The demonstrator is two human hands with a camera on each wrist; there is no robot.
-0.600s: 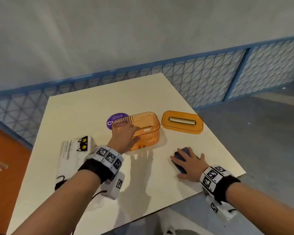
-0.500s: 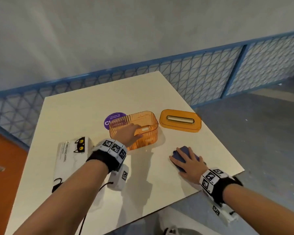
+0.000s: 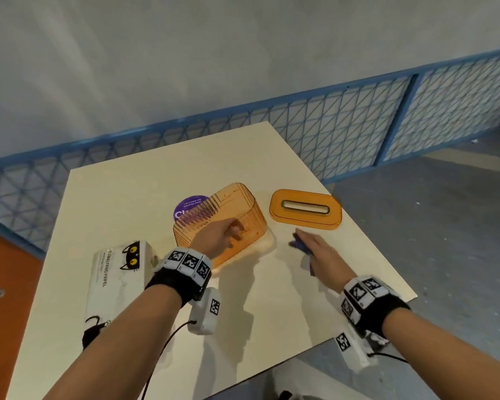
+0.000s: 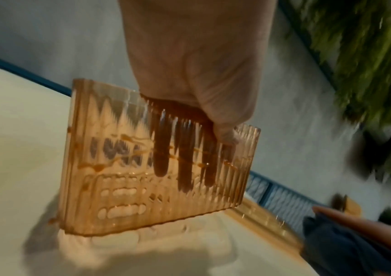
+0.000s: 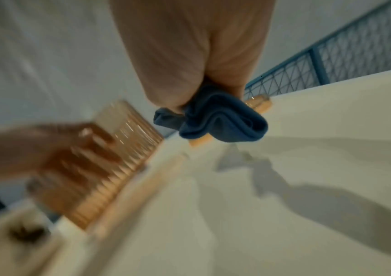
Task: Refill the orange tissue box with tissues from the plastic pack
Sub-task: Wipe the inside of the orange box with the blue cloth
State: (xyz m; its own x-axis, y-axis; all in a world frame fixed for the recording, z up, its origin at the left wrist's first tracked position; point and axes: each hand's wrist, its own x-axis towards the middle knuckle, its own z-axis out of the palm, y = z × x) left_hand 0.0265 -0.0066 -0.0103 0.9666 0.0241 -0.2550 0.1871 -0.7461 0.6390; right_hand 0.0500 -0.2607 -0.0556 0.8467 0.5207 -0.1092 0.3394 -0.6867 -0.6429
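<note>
1. Orange tissue box (image 3: 237,215): ribbed, see-through, lid off. It sits tilted on the counter (image 3: 133,197), its far side lifted and its near edge down.
2. Your left hand (image 3: 214,241): the grip is clamped on the box's near wall, with fingers (image 4: 161,149) inside and the thumb outside.
3. Lid (image 3: 305,209): orange with a slot, lying flat on the counter just right of the box and apart from it.
4. Tissue pack (image 3: 119,281): white plastic with a black cat print, lying on the counter left of your left wrist, untouched.
5. Your right hand (image 3: 321,252): the grip is closed on a bunched blue cloth (image 5: 215,121), held off the counter, right of the box.
6. Purple round sticker (image 3: 189,207): on the counter, partly behind the box.
</note>
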